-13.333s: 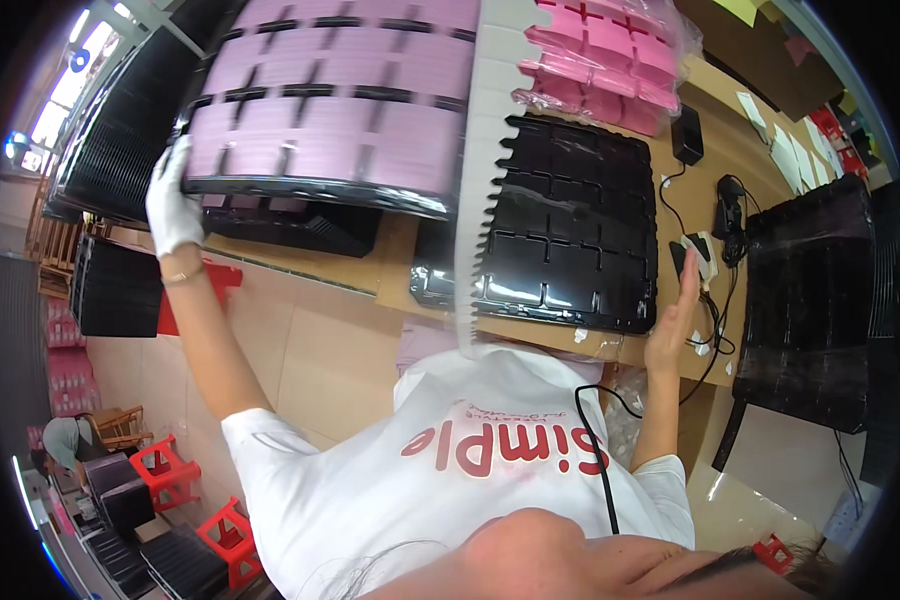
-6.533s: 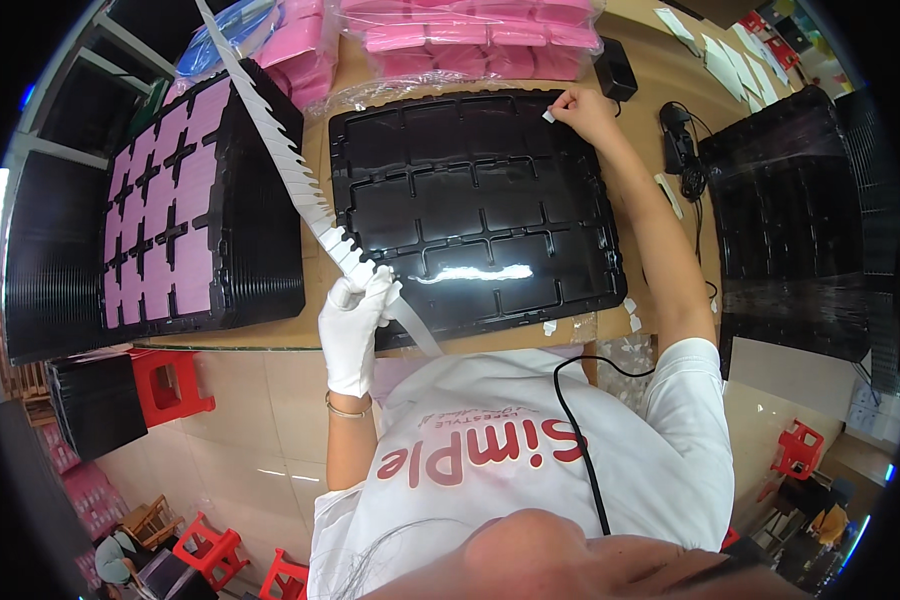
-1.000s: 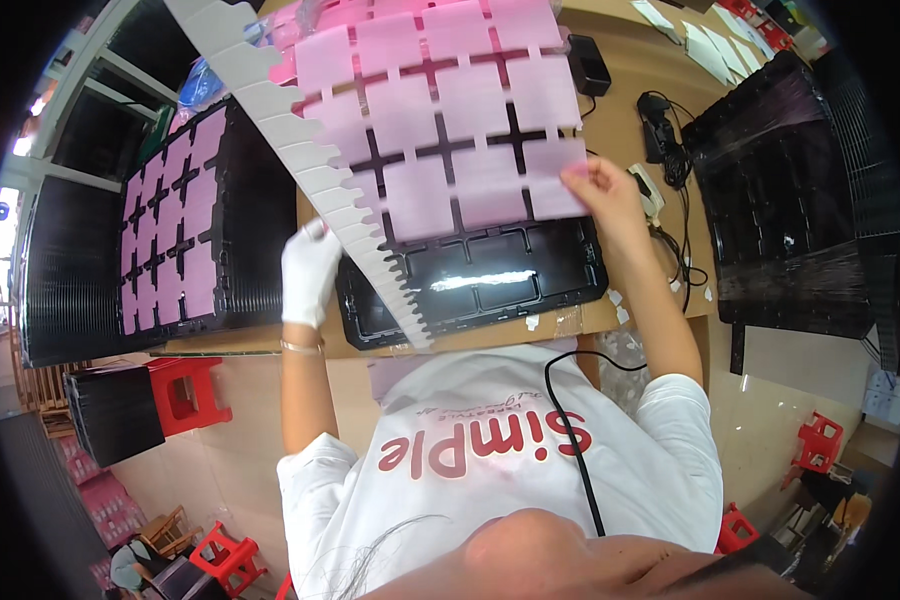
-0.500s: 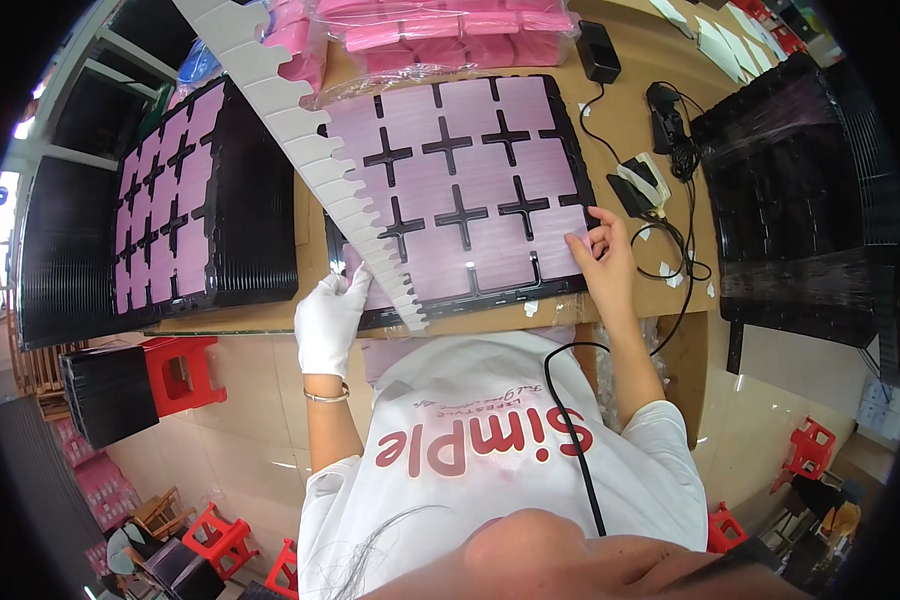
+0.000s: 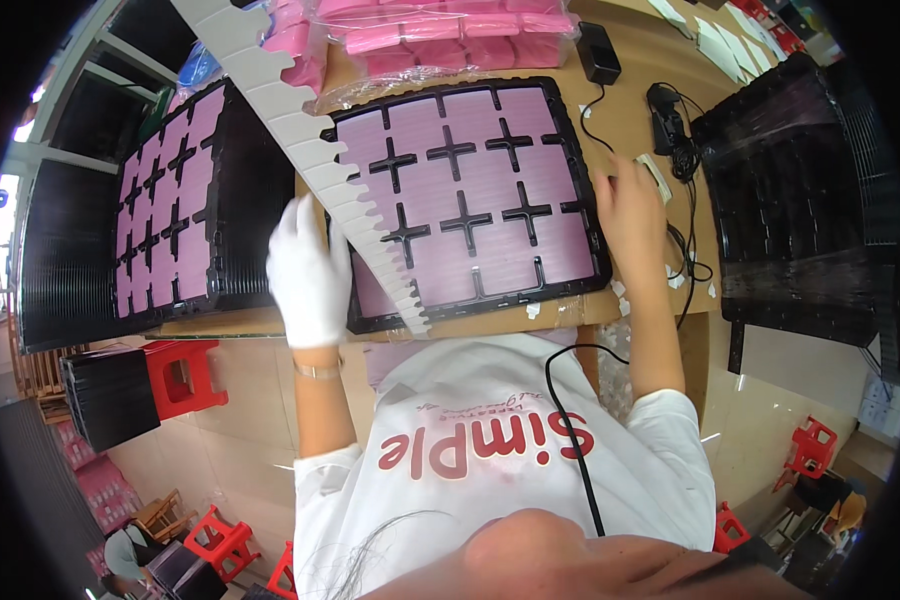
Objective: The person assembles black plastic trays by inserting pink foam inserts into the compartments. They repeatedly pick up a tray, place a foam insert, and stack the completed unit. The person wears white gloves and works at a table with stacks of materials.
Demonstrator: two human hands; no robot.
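A black plastic tray lies in front of me. Pink-purple foam-like sheet fills it, and black cross-shaped dividers stand up through that lining. My left hand, in a white glove, is beside the tray's left side; its fingers and thumb are apart and it holds nothing that I can see. Just off the right rim is my bare right hand, fingers stretched forward and apart. It partly covers a pale object on the table. A pale strip with a toothed edge crosses the view diagonally and hides part of the tray's left side.
A stack of black trays with a lined one on top stands left. More black trays stand right. Wrapped pink bundles lie at the back. A black power adapter and cables are on the cardboard-covered table.
My left hand has let go of the tray's near left corner and moved left. My right hand has come off the right edge and moved farther out. The tray has shifted slightly right and toward me.
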